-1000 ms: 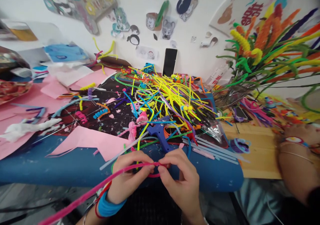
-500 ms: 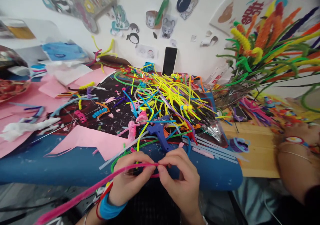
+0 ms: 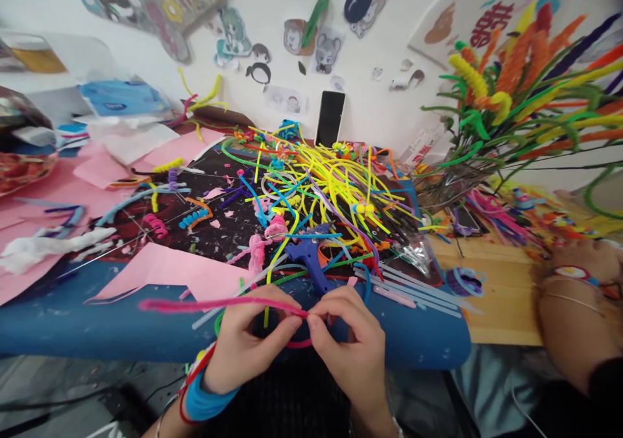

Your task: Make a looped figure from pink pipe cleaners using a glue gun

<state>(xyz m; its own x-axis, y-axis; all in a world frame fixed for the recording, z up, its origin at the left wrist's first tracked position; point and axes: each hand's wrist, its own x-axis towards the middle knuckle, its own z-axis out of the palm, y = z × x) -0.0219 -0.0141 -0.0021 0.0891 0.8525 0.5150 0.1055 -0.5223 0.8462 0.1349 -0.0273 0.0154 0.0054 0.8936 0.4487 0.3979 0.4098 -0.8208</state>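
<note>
A hot-pink pipe cleaner (image 3: 195,305) is pinched between the thumb and forefinger of my left hand (image 3: 260,340). Its fuzzy end sticks out to the left above that wrist. My right hand (image 3: 348,347) pinches the same pipe cleaner where the two sets of fingertips meet. Below the fingertips, part of a pink loop shows; the rest of it is hidden by my hands. Just beyond my hands lies a blue glue gun (image 3: 311,263) on the table edge. Clear glue sticks (image 3: 418,292) rest to its right.
Yellow pipe cleaners (image 3: 335,178) are heaped mid-table. Cut pink paper (image 3: 170,276) lies to the left. A phone (image 3: 329,119) leans on the wall. Colourful fuzzy stems (image 3: 525,94) stand at the right, and another person's arm (image 3: 569,315) rests on the wooden board (image 3: 506,289).
The pipe cleaner's free end has swung up from the lower left and now runs nearly level, with less length showing. Both hands keep their pinch at nearly the same place.
</note>
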